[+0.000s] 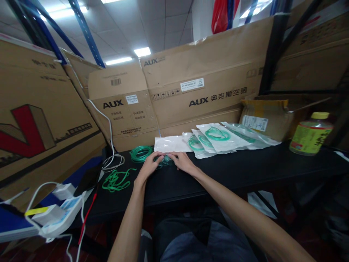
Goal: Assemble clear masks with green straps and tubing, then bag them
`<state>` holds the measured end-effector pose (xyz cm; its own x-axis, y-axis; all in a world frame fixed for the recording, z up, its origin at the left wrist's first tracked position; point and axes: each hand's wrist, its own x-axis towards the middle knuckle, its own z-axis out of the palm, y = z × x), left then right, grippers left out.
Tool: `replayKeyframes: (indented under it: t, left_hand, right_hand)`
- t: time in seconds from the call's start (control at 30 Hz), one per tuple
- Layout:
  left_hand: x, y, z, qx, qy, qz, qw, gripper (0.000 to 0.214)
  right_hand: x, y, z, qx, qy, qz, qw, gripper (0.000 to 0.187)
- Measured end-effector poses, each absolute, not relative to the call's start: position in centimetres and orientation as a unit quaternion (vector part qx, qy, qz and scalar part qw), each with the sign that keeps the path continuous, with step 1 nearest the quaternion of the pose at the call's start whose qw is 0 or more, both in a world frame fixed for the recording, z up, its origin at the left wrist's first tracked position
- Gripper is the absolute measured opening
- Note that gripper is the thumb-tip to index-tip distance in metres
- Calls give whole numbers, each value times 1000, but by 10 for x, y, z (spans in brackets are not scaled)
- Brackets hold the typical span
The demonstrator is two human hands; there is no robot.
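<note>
At the middle of the black table, my left hand (152, 162) is closed, with thumb and fingertips pinching one side of a clear, greenish plastic piece (165, 161). My right hand (181, 161) pinches its other side. The fingers partly cover this piece, so its exact kind cannot be made out. Just behind the fingertips lies a flat white pouch (170, 142). A coil of green tubing (141, 153) sits beside my left hand. Nearer the left edge is a loose tangle of green bands (116, 181). To the right, several clear-fronted pouches (216, 137) with coiled green tubing overlap.
Large cardboard sheets (174, 98) stand behind the black table (218, 174). An open cardboard box (268, 112) and a yellow-labelled jar (311, 134) are at right. A power strip (61, 214) with white cables and a dark phone-like object (88, 176) lie at left.
</note>
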<state>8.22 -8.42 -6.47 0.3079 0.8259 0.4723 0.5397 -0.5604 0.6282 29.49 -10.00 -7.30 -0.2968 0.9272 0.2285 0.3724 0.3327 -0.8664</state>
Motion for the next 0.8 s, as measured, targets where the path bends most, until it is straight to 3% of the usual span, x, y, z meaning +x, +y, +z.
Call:
replayKeyframes:
  t: [0.8]
  left_hand:
    - [77, -78, -69, 759, 441, 424, 223, 31]
  right_hand:
    - [292, -90, -75, -430, -720, 384, 388, 31]
